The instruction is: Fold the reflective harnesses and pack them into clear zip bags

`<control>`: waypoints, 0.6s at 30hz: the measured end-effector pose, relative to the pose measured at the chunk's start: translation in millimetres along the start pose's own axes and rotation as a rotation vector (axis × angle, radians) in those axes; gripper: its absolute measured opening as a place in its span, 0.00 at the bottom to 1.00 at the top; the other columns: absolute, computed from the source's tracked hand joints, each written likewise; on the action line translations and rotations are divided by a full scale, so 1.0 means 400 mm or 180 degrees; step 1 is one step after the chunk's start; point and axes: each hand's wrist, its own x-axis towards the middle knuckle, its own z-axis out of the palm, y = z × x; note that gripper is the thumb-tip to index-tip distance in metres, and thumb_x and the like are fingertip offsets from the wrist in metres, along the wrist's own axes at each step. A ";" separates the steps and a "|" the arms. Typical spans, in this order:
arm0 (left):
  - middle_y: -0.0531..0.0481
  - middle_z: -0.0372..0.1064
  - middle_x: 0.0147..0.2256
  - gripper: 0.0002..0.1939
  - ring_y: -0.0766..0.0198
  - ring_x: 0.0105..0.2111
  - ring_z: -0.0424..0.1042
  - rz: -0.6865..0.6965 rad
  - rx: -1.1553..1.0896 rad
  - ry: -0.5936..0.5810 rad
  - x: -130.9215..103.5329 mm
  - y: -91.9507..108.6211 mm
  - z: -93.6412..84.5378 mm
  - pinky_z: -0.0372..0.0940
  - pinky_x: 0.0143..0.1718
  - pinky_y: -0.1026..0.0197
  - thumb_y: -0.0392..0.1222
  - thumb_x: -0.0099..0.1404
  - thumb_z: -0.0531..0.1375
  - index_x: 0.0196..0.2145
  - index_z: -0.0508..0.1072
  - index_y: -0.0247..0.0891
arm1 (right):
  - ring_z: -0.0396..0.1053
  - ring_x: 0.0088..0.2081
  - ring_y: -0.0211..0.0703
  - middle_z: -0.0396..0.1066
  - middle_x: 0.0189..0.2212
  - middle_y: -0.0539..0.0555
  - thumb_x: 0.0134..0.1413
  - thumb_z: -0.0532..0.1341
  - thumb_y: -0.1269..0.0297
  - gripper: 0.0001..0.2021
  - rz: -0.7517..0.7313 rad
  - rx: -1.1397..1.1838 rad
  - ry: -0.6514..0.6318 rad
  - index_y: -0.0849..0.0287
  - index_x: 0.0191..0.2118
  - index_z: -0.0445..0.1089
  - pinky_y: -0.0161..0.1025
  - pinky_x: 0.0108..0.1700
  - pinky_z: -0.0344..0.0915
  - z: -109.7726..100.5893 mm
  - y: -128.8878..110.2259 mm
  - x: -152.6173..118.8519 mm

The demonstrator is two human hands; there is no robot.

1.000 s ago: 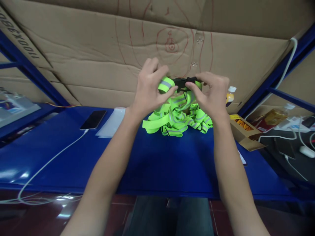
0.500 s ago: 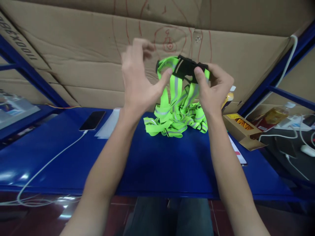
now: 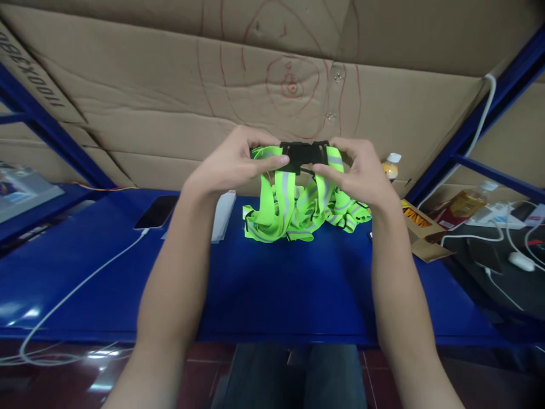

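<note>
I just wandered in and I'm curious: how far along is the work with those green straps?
The black buckle already looks joined, with green straps at both ends. It is in hand: the left hand holds one end, the right hand the other. The straps below still lie loosely bunched on the blue table, so tidying may be left; I can't tell for sure.

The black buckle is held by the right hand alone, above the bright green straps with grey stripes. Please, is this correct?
Not quite: the head view shows both hands at the black buckle, the left hand at one end and the right hand at the other. It is indeed above the bright green straps with grey stripes.
</note>
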 end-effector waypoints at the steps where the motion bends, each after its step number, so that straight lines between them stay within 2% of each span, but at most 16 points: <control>1: 0.47 0.80 0.36 0.15 0.55 0.36 0.78 0.0041 0.0118 0.0023 0.000 -0.001 0.000 0.73 0.37 0.57 0.56 0.67 0.69 0.37 0.81 0.40 | 0.66 0.35 0.46 0.67 0.28 0.50 0.59 0.74 0.46 0.19 0.0031 0.0103 -0.0030 0.55 0.32 0.71 0.45 0.39 0.69 0.007 0.004 0.002; 4: 0.46 0.82 0.48 0.17 0.51 0.47 0.80 0.0201 0.0559 0.0388 0.004 -0.002 0.020 0.75 0.48 0.53 0.51 0.64 0.70 0.49 0.81 0.44 | 0.63 0.33 0.44 0.67 0.28 0.50 0.61 0.72 0.44 0.20 0.0183 0.0508 -0.0122 0.55 0.33 0.71 0.42 0.34 0.64 0.026 0.018 0.006; 7: 0.46 0.82 0.47 0.15 0.51 0.47 0.80 0.0240 0.0890 0.0602 0.012 -0.001 0.055 0.73 0.53 0.50 0.46 0.65 0.68 0.48 0.80 0.43 | 0.60 0.31 0.42 0.65 0.27 0.50 0.61 0.71 0.45 0.20 0.0242 0.0580 -0.0217 0.55 0.33 0.70 0.41 0.33 0.59 0.029 0.028 0.008; 12: 0.44 0.81 0.43 0.12 0.48 0.45 0.79 0.0300 0.1147 0.0616 0.023 0.002 0.095 0.72 0.52 0.48 0.44 0.63 0.69 0.43 0.78 0.41 | 0.56 0.31 0.41 0.60 0.25 0.49 0.61 0.72 0.49 0.20 0.0165 0.0226 -0.0217 0.55 0.30 0.66 0.42 0.34 0.57 0.024 0.033 0.013; 18: 0.43 0.80 0.45 0.10 0.47 0.47 0.79 0.0516 0.1259 0.0654 0.025 0.002 0.104 0.70 0.50 0.49 0.44 0.67 0.67 0.44 0.74 0.42 | 0.56 0.30 0.41 0.61 0.26 0.48 0.62 0.70 0.59 0.15 0.0220 0.0180 -0.0173 0.55 0.30 0.65 0.42 0.35 0.57 0.037 0.028 0.014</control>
